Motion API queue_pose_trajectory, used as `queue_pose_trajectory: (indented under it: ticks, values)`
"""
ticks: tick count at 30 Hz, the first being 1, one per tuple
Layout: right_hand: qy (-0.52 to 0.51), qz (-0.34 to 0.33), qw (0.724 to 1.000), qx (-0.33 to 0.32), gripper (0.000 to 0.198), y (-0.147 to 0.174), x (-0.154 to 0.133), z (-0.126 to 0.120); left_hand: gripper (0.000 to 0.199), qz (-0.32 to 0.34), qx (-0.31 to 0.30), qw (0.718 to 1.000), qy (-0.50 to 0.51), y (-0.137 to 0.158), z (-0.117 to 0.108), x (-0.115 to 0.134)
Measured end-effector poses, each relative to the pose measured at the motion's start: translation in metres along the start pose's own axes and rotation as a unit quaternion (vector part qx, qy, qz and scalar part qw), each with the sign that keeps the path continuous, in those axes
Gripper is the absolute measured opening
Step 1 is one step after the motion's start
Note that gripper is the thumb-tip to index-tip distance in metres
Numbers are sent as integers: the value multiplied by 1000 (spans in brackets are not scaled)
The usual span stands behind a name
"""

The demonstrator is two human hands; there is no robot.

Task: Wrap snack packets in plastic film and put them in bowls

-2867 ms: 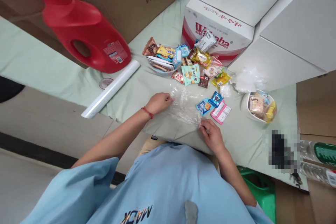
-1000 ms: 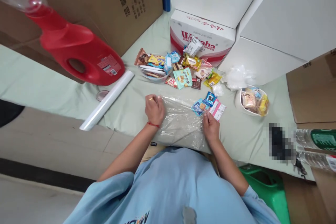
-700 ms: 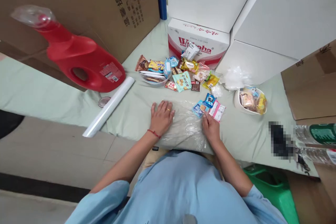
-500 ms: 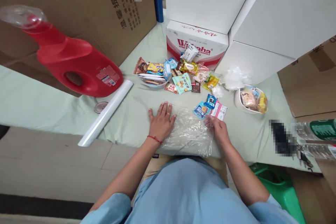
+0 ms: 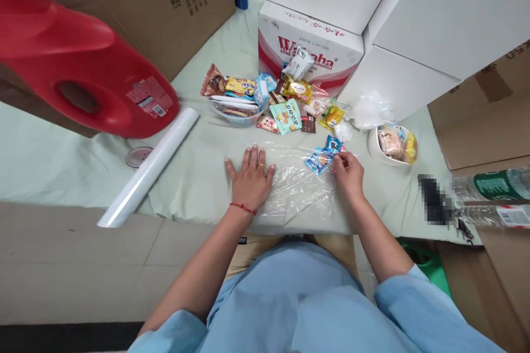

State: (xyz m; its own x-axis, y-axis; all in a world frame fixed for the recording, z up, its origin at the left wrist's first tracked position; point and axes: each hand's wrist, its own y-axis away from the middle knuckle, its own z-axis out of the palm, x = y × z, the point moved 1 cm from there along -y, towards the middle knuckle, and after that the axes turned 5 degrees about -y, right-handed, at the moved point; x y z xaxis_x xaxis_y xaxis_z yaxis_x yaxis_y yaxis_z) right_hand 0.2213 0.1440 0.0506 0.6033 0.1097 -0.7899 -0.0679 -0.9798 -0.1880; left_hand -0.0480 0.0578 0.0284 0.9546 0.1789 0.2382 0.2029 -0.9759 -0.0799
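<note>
A crinkled sheet of clear plastic film (image 5: pixel 300 190) lies spread on the cloth-covered table in front of me. My left hand (image 5: pixel 250 179) rests flat on its left edge, fingers spread. At the film's upper right, my right hand (image 5: pixel 348 175) has thumb and fingers pinched together on the edge. Just beside those fingertips are two blue snack packets (image 5: pixel 318 161), at the film's top right. A pink-and-white packet is mostly hidden behind my right hand.
A snack pile (image 5: pixel 289 116) and a filled clear tub (image 5: pixel 236 113) stand further back. To the right are a white bowl of snacks (image 5: pixel 375 146) and plastic bottles (image 5: pixel 492 215). A white roll (image 5: pixel 149 168) and red detergent jug (image 5: pixel 103 77) lie left; boxes (image 5: pixel 306 47) stand behind.
The view has shifted slightly. My right hand has moved up along the film's right edge and now covers most of the pink packet; the film looks flatter. My left hand stays pressed on the film.
</note>
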Motion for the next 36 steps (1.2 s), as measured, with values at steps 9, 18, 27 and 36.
queue_pose_trajectory:
  ticks: [9, 18, 27, 36]
  values:
    - [49, -315, 818, -478, 43, 113, -22, -28, 62, -3, -6, 1000, -2, -1, -1, -1]
    - [-40, -137, 817, -559, 32, 89, -5, -97, 56, 71, -54, 996, -20, -9, -6, -24]
    - [72, -164, 953, -244, 33, -118, -46, 12, 59, 92, -35, 994, -41, -6, -4, -25]
    - [118, -236, 963, 52, 65, -271, -88, 136, 59, 91, -35, 994, -46, -7, -3, -27]
